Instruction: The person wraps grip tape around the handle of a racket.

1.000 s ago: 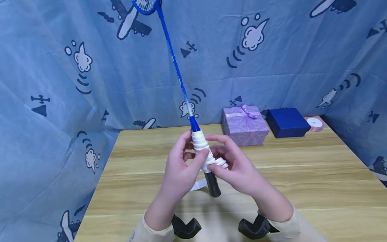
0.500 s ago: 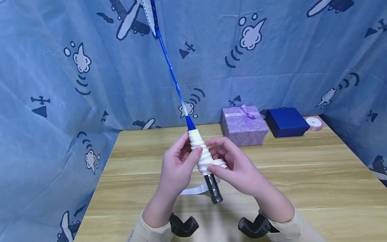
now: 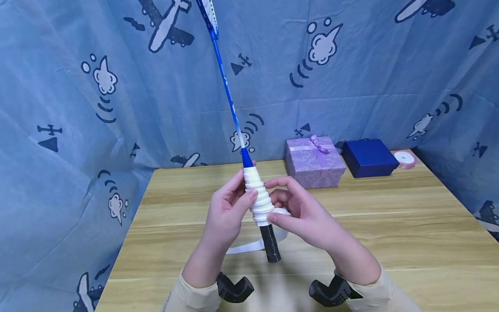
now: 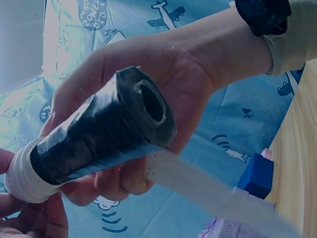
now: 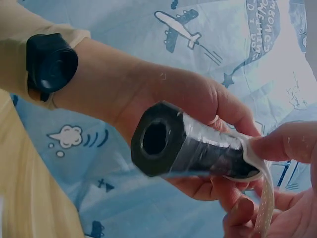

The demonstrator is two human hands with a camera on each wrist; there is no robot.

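Note:
A blue badminton racket [image 3: 228, 93] leans up and leftward in the head view, its head cut off by the top edge. White grip tape [image 3: 252, 177] winds round the upper handle in overlapping turns, while the lower handle [image 3: 270, 245] is bare and black. My left hand [image 3: 226, 212] grips the wrapped part, thumb in front. On the other side my right hand [image 3: 308, 216] pinches the tape at the lowest turn. A loose dotted strip [image 5: 265, 198] runs from these right fingers in the right wrist view. Behind the handle, a loose tape length [image 3: 247, 248] hangs over the table.
A lilac gift box [image 3: 315, 167] with a bow stands at the back of the wooden table [image 3: 187, 190]. To its right are a dark blue box [image 3: 370, 158] and a pink ribbon roll [image 3: 405, 159]. A printed blue curtain [image 3: 156, 108] hangs behind.
The racket has turned about its length, and its handle has shifted slightly left. More of the black handle and loose tape shows than a second ago. Both hands keep their hold.

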